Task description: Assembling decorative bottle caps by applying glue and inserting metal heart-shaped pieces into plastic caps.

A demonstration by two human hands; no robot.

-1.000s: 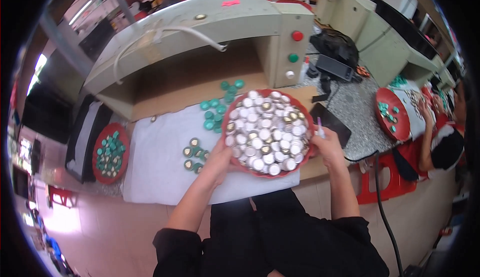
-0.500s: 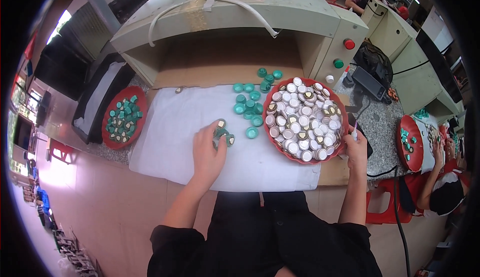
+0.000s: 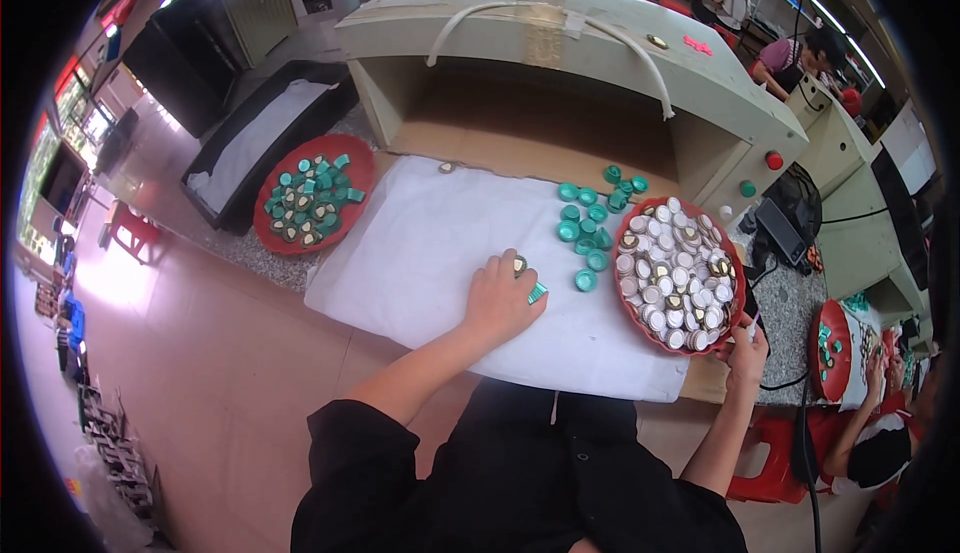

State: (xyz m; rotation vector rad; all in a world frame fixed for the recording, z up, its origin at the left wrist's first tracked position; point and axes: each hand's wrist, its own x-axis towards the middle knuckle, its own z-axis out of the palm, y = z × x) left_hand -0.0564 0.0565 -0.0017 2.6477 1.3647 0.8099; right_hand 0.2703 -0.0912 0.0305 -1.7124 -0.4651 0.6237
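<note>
My left hand (image 3: 500, 301) is closed over a few small green caps (image 3: 538, 293) on the white sheet (image 3: 400, 243). A gold-edged disc (image 3: 519, 265) shows by its fingertips; the palm hides the rest. At the red scalloped plate (image 3: 741, 288), my right hand (image 3: 745, 355) has its fingers closed round a slim white pen-like tool (image 3: 752, 331), mostly hidden. The plate is heaped with round metal discs (image 3: 680, 278), most white side up and some gold. Between the left hand and the plate lie several loose green caps (image 3: 586, 280), hollow side up.
A second red plate (image 3: 367, 168) at left holds green caps with gold discs. Behind the sheet stands a pale machine housing (image 3: 480, 38) with a red button (image 3: 774, 160) and a green one. A black tray (image 3: 195, 168) is at far left. Co-workers sit at right.
The view has swung left, so the bench sits further right in the picture. My left hand has closed down over the green caps it was touching. The right hand stays by the plate.
</note>
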